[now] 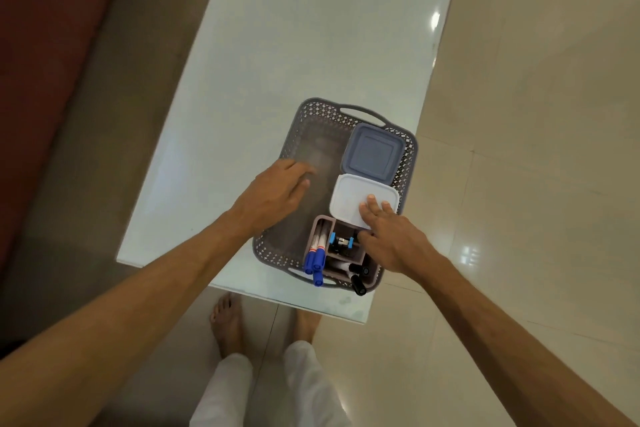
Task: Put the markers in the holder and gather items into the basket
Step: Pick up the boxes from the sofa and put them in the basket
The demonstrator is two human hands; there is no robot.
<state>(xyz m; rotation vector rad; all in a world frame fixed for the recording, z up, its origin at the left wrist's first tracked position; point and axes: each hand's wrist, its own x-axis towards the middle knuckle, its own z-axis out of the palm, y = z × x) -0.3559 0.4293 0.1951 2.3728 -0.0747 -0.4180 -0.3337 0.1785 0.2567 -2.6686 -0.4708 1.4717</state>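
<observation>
Two lidded boxes, a blue-grey one (372,153) and a white one (360,200), already sit down the right side of the grey basket (301,121) at frame centre, with the marker holder (341,255) in its lower corner, blue markers (316,262) and black markers (356,279) standing in it. The right hand (394,239) rests with straight fingers on the white box, gripping nothing; the left hand (277,192) hovers, fingers loosely spread and blurred, above the basket's bare left half. Seating looks like the step: press the box flat, don't tip the holder. The basket lies near the glass table (277,28)'s lower edge, with bare glass above it.
</observation>
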